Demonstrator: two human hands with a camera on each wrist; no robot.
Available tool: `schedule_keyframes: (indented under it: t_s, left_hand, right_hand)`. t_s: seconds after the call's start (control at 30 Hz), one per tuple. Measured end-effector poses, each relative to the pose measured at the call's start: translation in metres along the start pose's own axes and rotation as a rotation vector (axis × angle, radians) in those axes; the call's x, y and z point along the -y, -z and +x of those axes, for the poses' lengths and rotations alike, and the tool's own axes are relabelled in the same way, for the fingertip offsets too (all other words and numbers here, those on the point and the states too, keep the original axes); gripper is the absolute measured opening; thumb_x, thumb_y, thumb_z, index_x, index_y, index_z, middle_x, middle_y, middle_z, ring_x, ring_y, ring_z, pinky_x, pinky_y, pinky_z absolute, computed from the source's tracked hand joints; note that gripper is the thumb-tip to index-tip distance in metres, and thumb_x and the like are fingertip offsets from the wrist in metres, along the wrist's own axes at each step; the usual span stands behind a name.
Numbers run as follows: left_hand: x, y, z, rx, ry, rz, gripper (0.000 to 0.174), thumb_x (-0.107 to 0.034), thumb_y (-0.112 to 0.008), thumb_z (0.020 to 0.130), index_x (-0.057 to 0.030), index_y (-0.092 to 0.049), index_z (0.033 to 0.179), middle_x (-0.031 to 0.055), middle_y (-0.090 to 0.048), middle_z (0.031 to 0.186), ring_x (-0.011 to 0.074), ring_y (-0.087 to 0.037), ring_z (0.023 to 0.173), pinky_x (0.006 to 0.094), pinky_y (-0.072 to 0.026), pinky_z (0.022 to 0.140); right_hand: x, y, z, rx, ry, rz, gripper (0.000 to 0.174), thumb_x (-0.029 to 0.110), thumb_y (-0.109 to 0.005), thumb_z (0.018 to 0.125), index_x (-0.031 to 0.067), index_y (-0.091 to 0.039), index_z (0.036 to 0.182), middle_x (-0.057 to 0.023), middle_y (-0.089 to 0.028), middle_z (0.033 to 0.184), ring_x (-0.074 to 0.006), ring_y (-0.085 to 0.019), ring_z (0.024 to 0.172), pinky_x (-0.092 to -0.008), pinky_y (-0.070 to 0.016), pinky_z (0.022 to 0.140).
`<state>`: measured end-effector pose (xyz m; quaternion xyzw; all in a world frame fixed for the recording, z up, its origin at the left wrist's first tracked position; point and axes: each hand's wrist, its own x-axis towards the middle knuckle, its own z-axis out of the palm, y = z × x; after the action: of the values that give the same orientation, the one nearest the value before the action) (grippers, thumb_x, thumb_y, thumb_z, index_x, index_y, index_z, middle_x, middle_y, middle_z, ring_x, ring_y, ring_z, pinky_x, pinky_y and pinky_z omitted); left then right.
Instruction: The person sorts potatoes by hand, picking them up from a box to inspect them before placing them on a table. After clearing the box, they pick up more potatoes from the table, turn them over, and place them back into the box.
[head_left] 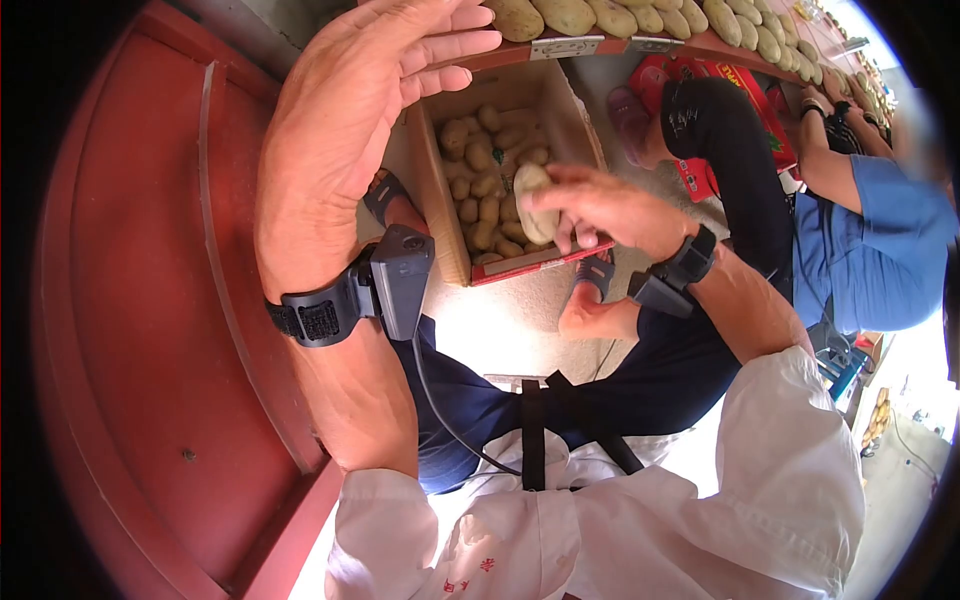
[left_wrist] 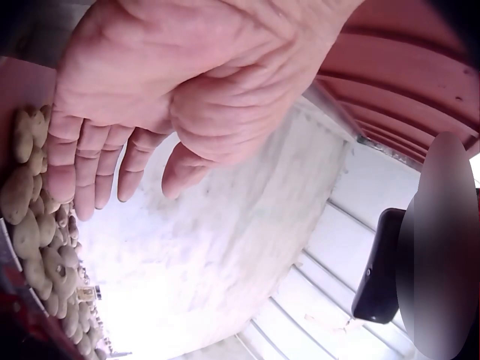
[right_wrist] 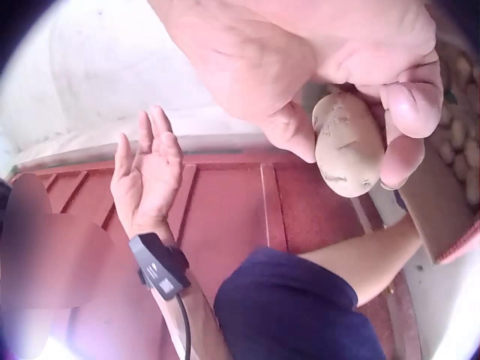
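My right hand (head_left: 622, 208) holds a pale potato (head_left: 535, 207) above the front part of a cardboard box (head_left: 441, 215). In the right wrist view, thumb and fingers pinch this potato (right_wrist: 349, 150) from both sides, and dark marks show on its skin. Loose potatoes (head_left: 487, 210) lie in the box below. My left hand (head_left: 345, 125) is raised at the left, palm turned inward and fingers extended, with nothing in it. Its fingertips are near the edge of a table on which many potatoes (head_left: 565, 15) lie in rows.
A red panelled surface (head_left: 150, 300) runs along my left side. My sandalled feet (head_left: 592, 275) stand beside the box. At the right sits another person in a blue shirt (head_left: 880, 240), hands at the potatoes. A red printed carton (head_left: 785, 130) stands under the table.
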<state>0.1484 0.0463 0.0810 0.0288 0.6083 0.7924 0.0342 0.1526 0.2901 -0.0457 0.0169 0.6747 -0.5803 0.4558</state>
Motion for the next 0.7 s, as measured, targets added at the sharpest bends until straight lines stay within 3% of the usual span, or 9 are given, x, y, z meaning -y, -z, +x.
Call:
schedule_keyframes:
  t_s: [0.07,0.13,0.23,0.27,0.37,0.47,0.57,0.67,0.7]
  left_hand:
    - [-0.004,-0.006,-0.002,-0.028,-0.016,0.002,0.034,-0.028,-0.061,0.105,0.001,-0.066,0.122,0.013,-0.071,0.116,0.0239,-0.07,0.108,0.0316,-0.0546,0.086]
    - [-0.007,-0.011,-0.003,-0.059,-0.016,0.019,0.034,-0.028,-0.061,0.106,0.0011,-0.066,0.122,0.0129,-0.071,0.116,0.024,-0.07,0.108,0.0316,-0.0547,0.085]
    - [-0.006,-0.007,-0.005,-0.062,-0.018,0.011,0.034,-0.028,-0.06,0.106,0.0013,-0.066,0.122,0.013,-0.071,0.115,0.0239,-0.07,0.108,0.0317,-0.0546,0.085]
    - [-0.006,-0.006,-0.006,-0.054,-0.02,0.002,0.034,-0.027,-0.06,0.106,0.0014,-0.066,0.122,0.013,-0.071,0.115,0.0239,-0.07,0.108,0.0318,-0.0546,0.085]
    - [-0.006,-0.006,-0.011,-0.069,-0.041,0.007,0.034,-0.027,-0.059,0.107,0.0015,-0.066,0.122,0.0134,-0.071,0.115,0.0238,-0.07,0.108,0.0316,-0.0547,0.084]
    - [-0.007,-0.004,-0.016,-0.087,-0.045,0.008,0.033,-0.026,-0.057,0.108,0.0022,-0.065,0.123,0.0144,-0.071,0.115,0.0236,-0.069,0.109,0.0313,-0.0543,0.086]
    - [0.0,-0.002,-0.014,-0.183,-0.084,0.029,0.034,-0.029,-0.057,0.106,-0.0001,-0.065,0.123,0.0124,-0.071,0.111,0.024,-0.071,0.1,0.0319,-0.0562,0.077]
    - [-0.002,0.022,-0.01,-0.058,-0.105,0.023,0.044,-0.03,-0.058,0.105,0.0046,-0.06,0.132,0.0162,-0.066,0.132,0.0252,-0.064,0.123,0.0348,-0.0517,0.095]
    - [-0.003,0.024,-0.008,-0.087,-0.108,-0.011,0.043,-0.029,-0.058,0.105,0.005,-0.06,0.132,0.0166,-0.066,0.131,0.0255,-0.064,0.123,0.0347,-0.0517,0.094]
  right_hand:
    - [-0.012,0.0,0.006,0.141,-0.117,0.051,0.053,0.033,-0.077,0.09,0.0028,-0.054,0.127,-0.0091,-0.064,0.087,-0.0137,-0.061,0.058,-0.024,-0.0363,0.042]
    - [-0.032,-0.007,0.007,0.015,-0.132,0.082,0.045,0.032,-0.076,0.09,0.0024,-0.057,0.119,-0.0095,-0.063,0.085,-0.014,-0.06,0.057,-0.0249,-0.0352,0.04]
    - [-0.029,0.001,0.022,0.088,-0.154,0.092,0.039,0.031,-0.074,0.092,0.0017,-0.059,0.113,-0.0097,-0.064,0.087,-0.0155,-0.061,0.056,-0.0255,-0.0366,0.04]
    - [-0.022,0.011,0.026,0.171,-0.104,0.129,0.032,0.03,-0.07,0.096,0.0026,-0.062,0.109,-0.0102,-0.066,0.09,-0.0172,-0.066,0.064,-0.0257,-0.0424,0.045]
    - [-0.021,0.026,0.038,-0.123,0.154,0.45,0.024,0.023,-0.064,0.101,0.0037,-0.06,0.115,-0.0108,-0.066,0.097,-0.0208,-0.069,0.087,-0.0296,-0.0509,0.062]
    - [-0.011,0.035,0.032,-0.266,0.155,0.4,0.025,0.022,-0.064,0.102,0.0032,-0.059,0.118,-0.0108,-0.065,0.102,-0.0222,-0.068,0.09,-0.0303,-0.0504,0.066]
    - [-0.004,0.035,0.029,-0.266,0.163,0.375,0.025,0.022,-0.062,0.102,0.0042,-0.058,0.12,-0.0104,-0.064,0.103,-0.0211,-0.067,0.091,-0.0298,-0.0493,0.066]
    - [-0.002,0.038,0.025,-0.269,0.226,0.38,0.03,0.019,-0.062,0.098,0.0031,-0.057,0.122,-0.0119,-0.064,0.104,-0.0219,-0.066,0.09,-0.0306,-0.0491,0.066]
    - [0.002,0.043,0.025,-0.269,0.267,0.382,0.032,0.018,-0.062,0.095,0.0025,-0.056,0.123,-0.0127,-0.063,0.105,-0.0225,-0.066,0.09,-0.031,-0.0489,0.066]
